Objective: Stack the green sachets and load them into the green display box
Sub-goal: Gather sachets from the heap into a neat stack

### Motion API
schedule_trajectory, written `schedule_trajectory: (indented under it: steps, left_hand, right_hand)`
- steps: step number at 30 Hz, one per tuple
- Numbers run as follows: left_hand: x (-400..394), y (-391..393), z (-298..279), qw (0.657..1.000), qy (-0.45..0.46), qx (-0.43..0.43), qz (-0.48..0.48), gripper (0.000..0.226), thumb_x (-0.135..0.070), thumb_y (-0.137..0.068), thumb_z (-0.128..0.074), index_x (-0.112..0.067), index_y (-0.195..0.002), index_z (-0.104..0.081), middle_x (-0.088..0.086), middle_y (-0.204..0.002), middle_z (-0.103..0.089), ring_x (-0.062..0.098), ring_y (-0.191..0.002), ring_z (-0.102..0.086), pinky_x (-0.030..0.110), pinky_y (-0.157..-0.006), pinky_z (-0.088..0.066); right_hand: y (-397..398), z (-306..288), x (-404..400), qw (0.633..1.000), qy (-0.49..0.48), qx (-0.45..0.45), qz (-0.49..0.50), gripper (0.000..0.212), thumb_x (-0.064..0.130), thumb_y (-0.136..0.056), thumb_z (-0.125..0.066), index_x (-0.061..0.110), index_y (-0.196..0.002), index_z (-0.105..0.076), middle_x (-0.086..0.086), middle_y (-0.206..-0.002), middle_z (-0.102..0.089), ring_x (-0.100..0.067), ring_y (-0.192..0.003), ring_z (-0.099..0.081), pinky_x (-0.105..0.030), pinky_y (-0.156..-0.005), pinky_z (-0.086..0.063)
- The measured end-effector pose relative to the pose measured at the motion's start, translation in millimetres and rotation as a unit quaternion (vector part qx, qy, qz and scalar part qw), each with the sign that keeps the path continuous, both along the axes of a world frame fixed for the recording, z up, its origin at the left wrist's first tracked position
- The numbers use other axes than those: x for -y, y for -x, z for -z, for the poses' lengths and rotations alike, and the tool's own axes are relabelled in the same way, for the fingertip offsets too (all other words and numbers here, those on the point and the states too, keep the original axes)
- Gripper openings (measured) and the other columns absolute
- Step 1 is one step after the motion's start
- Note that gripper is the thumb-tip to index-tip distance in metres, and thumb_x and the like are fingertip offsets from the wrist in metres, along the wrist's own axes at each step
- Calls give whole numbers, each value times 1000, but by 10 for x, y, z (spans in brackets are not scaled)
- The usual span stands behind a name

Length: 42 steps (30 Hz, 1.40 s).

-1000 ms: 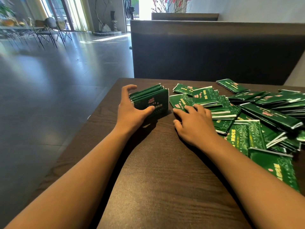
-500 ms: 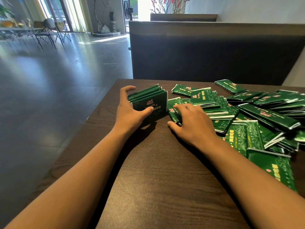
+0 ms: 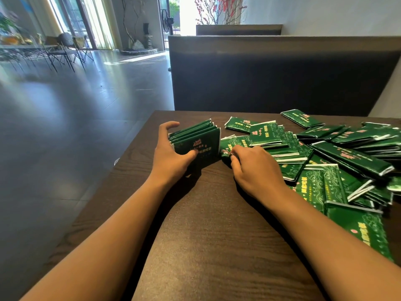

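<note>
Since the earlier frames, the right hand (image 3: 256,170) has been drawing back from the flat sachets toward the near edge of the heap, and its fingers, which were lying spread on top, are now curling in. It is pinching the corner of one loose sachet (image 3: 233,144) between thumb and fingertips, just right of the upright stack; the sachet's near end is lifting slightly off the worktop (image 3: 217,246).

The left hand (image 3: 171,153) is keeping its place as before. It is cupping the stack of sachets (image 3: 196,139), which is standing on edge near the left rim of the worktop: the thumb is pressing on the printed front face, and the fingers are arching over the left end, with the forefinger raised a little above the top edges. The packets in it are leaning together, their white seams showing along the top.

To the right, the pile of green sachets (image 3: 325,161) is sprawling across the dark wood, overlapping at all angles and running out past the right edge of the view. One sachet (image 3: 301,118) is lying apart toward the far edge. A dark bench back (image 3: 271,72) is rising just behind the worktop.
</note>
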<state>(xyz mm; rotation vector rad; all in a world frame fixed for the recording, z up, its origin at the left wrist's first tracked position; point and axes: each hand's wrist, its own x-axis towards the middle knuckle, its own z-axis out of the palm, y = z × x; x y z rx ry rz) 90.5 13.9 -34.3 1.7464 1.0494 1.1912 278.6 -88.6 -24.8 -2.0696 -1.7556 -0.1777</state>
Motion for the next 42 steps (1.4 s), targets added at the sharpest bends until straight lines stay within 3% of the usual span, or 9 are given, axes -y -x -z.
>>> schedule_trajectory:
  steps: [3,8,19,22,26,30,35,38,42]
  left_hand:
    - [-4,0,3,1000,2,0,-1,74,-1,-81,-79,-37,-132,-40,-7,-116,-57,19,-110,-64,47,-88,-62]
    - [-27,-2,10,1000,21,19,-9,72,-5,-81,-82,-45,-127,-42,-1,-119,-59,26,-109,-67,54,-82,-63]
    - [25,-10,-4,998,49,34,23,83,-9,-80,-85,-45,-136,-36,-4,-126,-54,23,-116,-61,54,-90,-61]
    - [23,-10,0,998,44,23,30,84,-8,-80,-84,-44,-137,-34,-3,-126,-53,21,-118,-60,51,-92,-60]
    - [10,-15,8,999,31,-8,23,81,-2,-83,-79,-41,-137,-32,5,-129,-55,23,-116,-63,40,-89,-62]
    - [3,-11,9,998,62,16,14,76,-3,-83,-77,-50,-127,-37,5,-123,-58,33,-107,-68,56,-76,-64]
    - [23,-4,-31,995,87,39,35,71,-3,-86,-75,-47,-126,-38,3,-119,-59,31,-108,-68,56,-78,-63]
    - [49,-1,-58,991,103,38,72,66,-4,-91,-69,-47,-128,-37,10,-124,-57,34,-107,-69,57,-77,-63]
    - [115,-6,-101,981,131,49,132,47,-25,-102,-60,-44,-136,-33,14,-126,-57,32,-99,-73,54,-76,-64]
  right_hand:
    - [-18,3,-13,997,-63,-33,-7,23,25,-105,-43,14,-95,-60,10,-67,-40,-24,-73,-47,-34,-63,-27]
    - [7,-25,-30,985,-150,-85,-31,21,24,-108,-38,15,-91,-46,-1,-66,-49,-24,-58,-45,-37,-49,-28]
    - [-9,-51,7,968,-202,-139,-56,19,31,-109,-38,18,-97,-45,5,-66,-47,-19,-58,-46,-36,-49,-31]
    - [-36,-32,-11,970,-173,-149,-81,4,20,-103,-52,17,-107,-51,3,-77,-58,-19,-67,-54,-35,-53,-41]
    - [-39,-11,-29,972,-167,-156,-51,18,3,-90,-57,19,-100,-55,-1,-86,-60,-20,-77,-56,-33,-61,-46]
    - [-48,-126,14,923,-303,-237,-22,16,3,-90,-55,18,-90,-53,-1,-84,-58,-14,-75,-53,-12,-59,-39]
    - [-41,-198,73,845,-397,-355,-49,16,3,-90,-45,17,-85,-51,3,-78,-57,-7,-71,-53,-24,-59,-47]
    - [-45,-146,59,872,-321,-367,-45,11,5,-91,-48,13,-90,-55,-1,-84,-60,-13,-77,-58,-29,-61,-51]
    - [-43,-28,2,942,-208,-265,-4,7,12,-94,-59,18,-97,-59,2,-91,-65,-20,-86,-64,-33,-64,-56]
